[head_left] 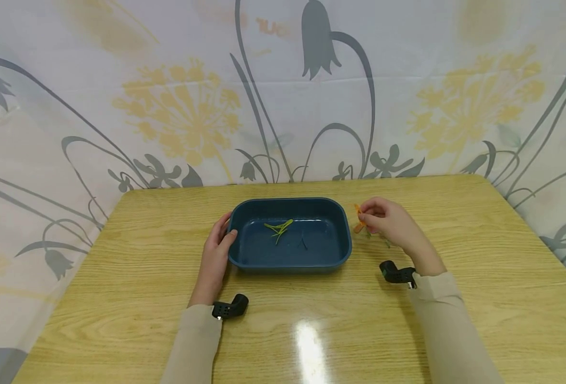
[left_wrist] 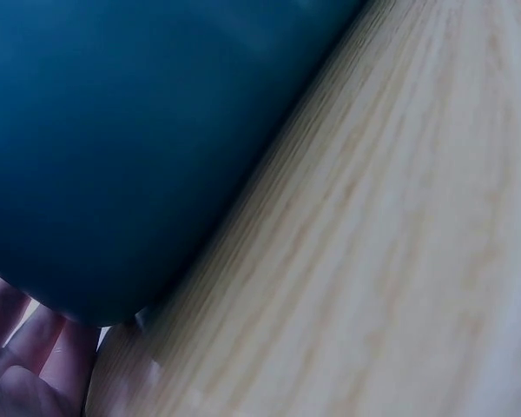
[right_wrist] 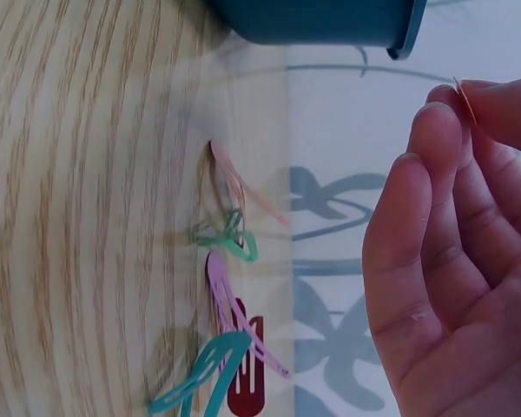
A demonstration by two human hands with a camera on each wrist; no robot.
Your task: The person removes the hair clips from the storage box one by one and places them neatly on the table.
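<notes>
A dark blue rectangular basin stands on the table. My left hand grips its left wall, thumb over the rim and fingers outside. Inside lie yellow-green hair clips and a thin dark clip, hard to make out against the bottom. Just off the basin's right side, my right hand pinches an orange hair clip between thumb and fingertips, seen edge-on in the right wrist view. Below that hand lie a salmon clip, a green clip, a purple clip, a teal clip and a dark red clip.
The wooden table runs back to a flower-patterned cloth behind it. Black wrist cameras sit on both forearms, the left camera and the right camera.
</notes>
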